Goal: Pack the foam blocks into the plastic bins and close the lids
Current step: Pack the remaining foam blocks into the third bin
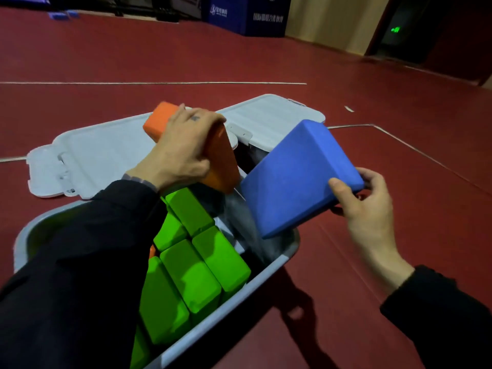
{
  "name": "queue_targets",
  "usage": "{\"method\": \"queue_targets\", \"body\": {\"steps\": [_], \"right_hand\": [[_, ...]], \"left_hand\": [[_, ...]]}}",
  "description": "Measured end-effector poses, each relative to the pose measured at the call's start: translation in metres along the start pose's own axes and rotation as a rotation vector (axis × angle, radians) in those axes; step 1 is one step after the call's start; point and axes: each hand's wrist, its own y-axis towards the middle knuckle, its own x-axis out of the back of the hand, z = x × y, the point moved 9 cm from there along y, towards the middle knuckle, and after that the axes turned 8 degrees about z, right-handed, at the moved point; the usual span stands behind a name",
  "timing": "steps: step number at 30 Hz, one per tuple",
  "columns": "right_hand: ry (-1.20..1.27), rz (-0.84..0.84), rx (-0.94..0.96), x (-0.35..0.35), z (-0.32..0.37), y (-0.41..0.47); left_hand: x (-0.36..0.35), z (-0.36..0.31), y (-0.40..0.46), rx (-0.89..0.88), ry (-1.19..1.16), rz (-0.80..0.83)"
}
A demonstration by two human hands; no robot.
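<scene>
- Fingers: left hand [183, 153] clamped over orange foam block [221, 161]; right hand [370, 206] pinching blue foam slab's [298, 179] corner.
- Risk: slab pivots below thumb, snags grey plastic bin [226, 310] rim.

You stand in what looks like a sports hall or activity room: a wide dark red floor [133, 57] with white court lines [159, 83], blue printed boxes [247, 14] against the far wall, and a green exit sign [395, 30] glowing by a dark doorway.

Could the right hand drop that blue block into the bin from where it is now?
Probably yes: the right hand holds the blue block tilted over the bin, above an open gap beside the green blocks.
</scene>
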Motion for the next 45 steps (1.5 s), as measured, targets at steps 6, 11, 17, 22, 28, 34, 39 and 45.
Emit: {"method": "queue_targets", "body": {"steps": [6, 11, 17, 22, 28, 34, 39, 45], "right_hand": [[-0.053, 0.082, 0.013, -0.006, -0.002, -0.012], [-0.104, 0.129, 0.023, -0.022, -0.004, -0.016], [-0.238, 0.218, 0.069, -0.049, 0.004, -0.029], [-0.46, 0.334, 0.194, -0.078, 0.021, -0.042], [-0.632, 0.532, 0.197, -0.112, 0.004, -0.048], [-0.946, 0.737, 0.229, -0.136, -0.066, -0.073], [-0.921, 0.854, 0.281, -0.162, -0.078, -0.071], [-1.127, 0.978, 0.19, -0.194, -0.082, -0.056]], "left_hand": [[-0.02, -0.022, 0.015, -0.133, 0.063, 0.082], [-0.066, -0.01, 0.008, -0.128, 0.059, 0.207], [-0.12, 0.009, 0.0, -0.008, 0.139, 0.382], [-0.178, 0.026, -0.009, 0.006, 0.31, 0.521], [-0.208, 0.055, -0.012, 0.166, 0.216, 0.579], [-0.215, 0.055, -0.017, 0.183, 0.104, 0.64], [-0.213, 0.061, -0.023, 0.226, -0.011, 0.573], [-0.231, 0.049, -0.027, 0.263, 0.028, 0.657]]}}
